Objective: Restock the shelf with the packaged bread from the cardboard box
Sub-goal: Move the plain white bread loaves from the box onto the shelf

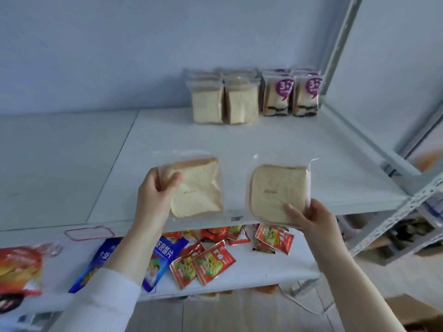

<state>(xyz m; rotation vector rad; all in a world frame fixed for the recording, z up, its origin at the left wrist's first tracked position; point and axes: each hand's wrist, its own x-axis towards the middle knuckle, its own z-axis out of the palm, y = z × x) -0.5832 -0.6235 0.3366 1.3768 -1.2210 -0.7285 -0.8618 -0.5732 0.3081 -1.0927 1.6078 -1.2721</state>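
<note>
My left hand (157, 195) grips the left edge of a clear-wrapped bread packet (196, 188), held above the front of the white shelf (239, 142). My right hand (309, 218) holds a second clear-wrapped bread packet (275, 191) by its lower right corner, level with the shelf's front edge. At the back of the shelf stand plain bread packets (224, 101) and, to their right, packets with purple labels (292, 94). A corner of the cardboard box (412, 312) shows at the bottom right.
The lower shelf (261, 267) holds red sachets (203, 264), a blue bag (163, 257) and an orange bag (19, 267) at the left. A grey metal upright (340, 46) and slanted shelf frame (395, 154) stand on the right.
</note>
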